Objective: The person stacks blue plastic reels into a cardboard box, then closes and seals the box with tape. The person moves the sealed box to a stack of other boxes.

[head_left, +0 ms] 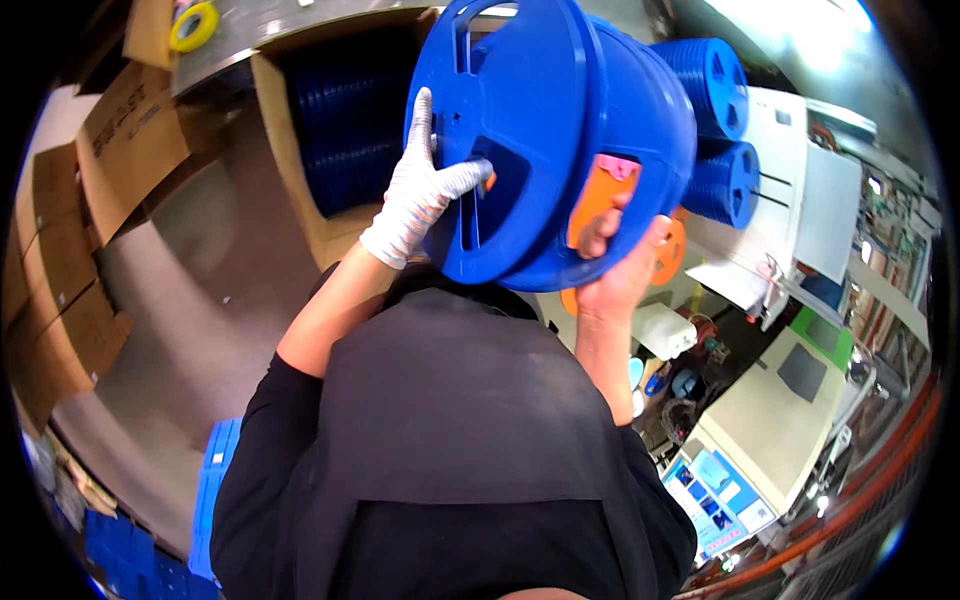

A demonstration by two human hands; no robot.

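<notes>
Several blue plastic reels [530, 90], round and slotted, are held up together in front of me, tilted, their flat faces toward the left. My left hand [420, 195], in a white glove, grips the left face, with the thumb at a slot and a finger stretched up along the disc. My bare right hand [620, 270] holds the right-hand side from below, its fingers curled at an opening. Inside that opening shows an orange part [600, 195] with a pink patch on top. Where the reels meet in the middle is partly hidden.
An open cardboard box [285, 160] holds stacked blue reels [350, 125] at the back left. Two more blue reel stacks [728, 90] stand at the right, near an orange reel [668, 252]. Cardboard boxes [65, 280] line the left; a yellow tape roll [178, 38] lies far left.
</notes>
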